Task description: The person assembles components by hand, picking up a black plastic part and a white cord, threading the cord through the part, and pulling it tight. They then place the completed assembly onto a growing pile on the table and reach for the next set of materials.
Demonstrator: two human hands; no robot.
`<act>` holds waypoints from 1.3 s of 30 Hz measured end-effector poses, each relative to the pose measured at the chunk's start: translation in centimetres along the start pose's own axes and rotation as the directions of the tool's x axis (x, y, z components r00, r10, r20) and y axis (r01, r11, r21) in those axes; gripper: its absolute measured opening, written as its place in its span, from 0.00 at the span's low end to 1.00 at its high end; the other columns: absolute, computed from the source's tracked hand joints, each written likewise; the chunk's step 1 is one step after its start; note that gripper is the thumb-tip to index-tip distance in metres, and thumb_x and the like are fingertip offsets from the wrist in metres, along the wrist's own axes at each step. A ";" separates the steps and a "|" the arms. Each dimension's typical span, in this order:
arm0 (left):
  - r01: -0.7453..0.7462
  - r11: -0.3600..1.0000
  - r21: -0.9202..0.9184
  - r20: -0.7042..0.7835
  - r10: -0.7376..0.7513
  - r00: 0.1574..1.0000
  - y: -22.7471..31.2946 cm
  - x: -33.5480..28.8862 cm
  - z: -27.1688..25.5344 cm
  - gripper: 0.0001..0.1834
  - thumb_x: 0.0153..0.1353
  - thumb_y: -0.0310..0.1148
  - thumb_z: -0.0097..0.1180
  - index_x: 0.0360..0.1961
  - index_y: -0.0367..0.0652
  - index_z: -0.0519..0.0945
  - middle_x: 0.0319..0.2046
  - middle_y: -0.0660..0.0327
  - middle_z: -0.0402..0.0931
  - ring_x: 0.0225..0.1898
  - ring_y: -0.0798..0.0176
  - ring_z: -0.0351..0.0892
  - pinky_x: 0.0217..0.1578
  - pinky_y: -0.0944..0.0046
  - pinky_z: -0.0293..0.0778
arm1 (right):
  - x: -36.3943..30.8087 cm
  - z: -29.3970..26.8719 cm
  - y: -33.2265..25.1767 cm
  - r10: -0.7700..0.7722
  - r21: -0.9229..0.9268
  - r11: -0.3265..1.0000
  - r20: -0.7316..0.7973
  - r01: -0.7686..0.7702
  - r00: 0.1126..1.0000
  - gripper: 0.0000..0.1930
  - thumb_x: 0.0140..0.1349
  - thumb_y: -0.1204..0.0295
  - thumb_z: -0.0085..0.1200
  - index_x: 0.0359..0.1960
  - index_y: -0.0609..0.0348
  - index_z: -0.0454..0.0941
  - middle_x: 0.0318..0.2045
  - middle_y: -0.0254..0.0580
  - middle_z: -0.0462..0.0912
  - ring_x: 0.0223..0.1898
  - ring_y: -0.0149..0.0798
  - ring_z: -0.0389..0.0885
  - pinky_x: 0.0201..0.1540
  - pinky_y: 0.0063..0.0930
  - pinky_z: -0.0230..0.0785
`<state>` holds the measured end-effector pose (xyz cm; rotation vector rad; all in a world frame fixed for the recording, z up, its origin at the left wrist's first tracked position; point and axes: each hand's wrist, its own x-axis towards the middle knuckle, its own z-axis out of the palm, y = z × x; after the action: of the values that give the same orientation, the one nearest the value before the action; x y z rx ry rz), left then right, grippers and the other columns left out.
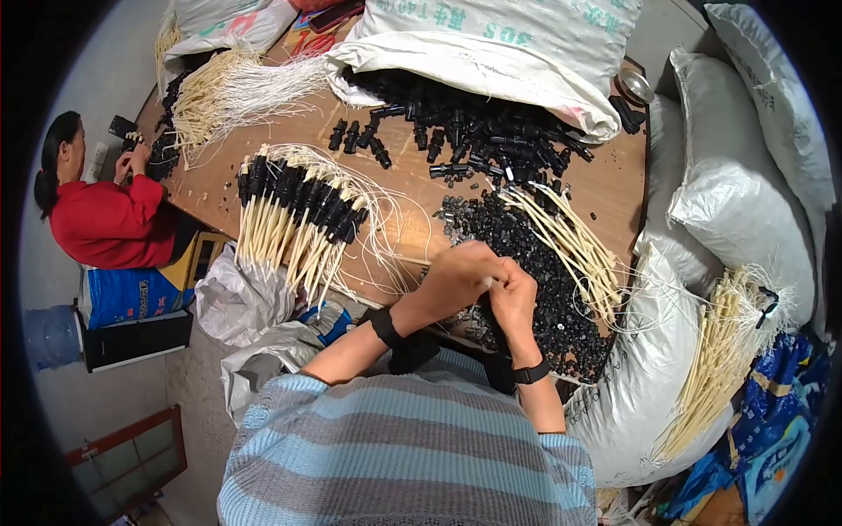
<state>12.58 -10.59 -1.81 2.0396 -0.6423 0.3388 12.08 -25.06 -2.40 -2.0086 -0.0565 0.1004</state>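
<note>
My left hand [453, 279] and my right hand [515, 302] meet at the near edge of the table, their fingers closed and almost touching. A small pale spot shows between the fingertips, but what they hold is too small and covered to name. Under and beside them spreads a heap of small black plastic pieces [553, 326]. To the right of my hands lies a loose bundle of cream tubes [574, 245] with white cords. On the left, a row of cream tubes fitted with black connectors [303, 195] lies along the table edge, its white cords trailing toward my left hand.
Loose black connectors [491, 140] spill from a white woven sack [465, 61] at the back. More cream tubes with white cords [215, 96] lie far left. A person in red [114, 210] works at the left end. Full sacks [732, 167] stack up on the right, beside a tied tube bundle [715, 364].
</note>
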 end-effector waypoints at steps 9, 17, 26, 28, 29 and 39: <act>0.562 0.698 -0.443 0.015 -0.621 0.783 -0.1 -0.6 -0.5 0.09 0.51 0.15 0.55 0.32 0.35 0.83 0.29 0.71 0.76 0.26 0.83 0.69 0.27 0.80 0.66 | -0.8 0.1 -0.9 -0.467 -0.459 0.800 -0.073 0.386 0.881 0.05 0.57 0.76 0.57 0.35 0.58 0.80 0.27 0.44 0.82 0.23 0.45 0.81 0.24 0.31 0.71; 0.308 0.948 -0.081 -0.196 -0.318 0.928 -1.3 -0.6 -0.8 0.11 0.41 0.15 0.56 0.27 0.40 0.81 0.27 0.63 0.78 0.31 0.68 0.75 0.32 0.70 0.71 | -1.1 -0.9 -1.5 0.033 0.506 0.860 0.075 -0.066 0.997 0.08 0.59 0.82 0.56 0.40 0.63 0.79 0.19 0.20 0.70 0.19 0.15 0.61 0.24 0.12 0.52; 0.181 0.982 -0.049 -0.156 -0.187 0.970 -0.3 0.7 -1.6 0.10 0.38 0.16 0.58 0.23 0.41 0.78 0.27 0.62 0.79 0.35 0.58 0.77 0.38 0.63 0.74 | -0.8 -0.6 -0.9 -0.149 0.063 0.986 -0.069 0.154 0.986 0.05 0.54 0.78 0.61 0.33 0.58 0.81 0.12 0.31 0.66 0.15 0.21 0.64 0.19 0.20 0.57; 0.160 0.986 -0.039 -0.165 -0.164 0.973 -0.3 0.8 -1.6 0.10 0.38 0.16 0.59 0.24 0.41 0.78 0.27 0.62 0.79 0.35 0.58 0.78 0.38 0.63 0.74 | -0.7 -0.5 -1.0 -0.197 0.009 0.980 -0.075 0.199 0.977 0.05 0.54 0.78 0.61 0.33 0.58 0.81 0.12 0.32 0.66 0.15 0.23 0.64 0.19 0.21 0.58; 0.155 0.987 -0.034 -0.186 -0.158 0.970 -0.3 0.8 -1.5 0.10 0.38 0.16 0.59 0.23 0.41 0.78 0.28 0.62 0.80 0.35 0.58 0.78 0.38 0.62 0.74 | -0.7 -0.5 -1.0 -0.243 -0.045 0.970 -0.077 0.240 0.967 0.06 0.53 0.77 0.61 0.33 0.59 0.81 0.12 0.33 0.67 0.14 0.25 0.65 0.19 0.22 0.59; 0.033 0.996 0.081 -0.209 -0.016 0.978 -0.7 1.1 -2.4 0.14 0.37 0.18 0.59 0.29 0.42 0.79 0.30 0.61 0.81 0.36 0.56 0.79 0.37 0.60 0.75 | -0.5 -1.6 -1.9 0.052 0.607 0.790 0.070 -0.084 0.996 0.11 0.57 0.80 0.56 0.42 0.63 0.78 0.18 0.22 0.67 0.17 0.17 0.56 0.20 0.15 0.48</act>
<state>13.89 -8.62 -0.53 2.0559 -0.4806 0.5651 11.70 -25.72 -0.02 -1.3528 0.0175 0.1897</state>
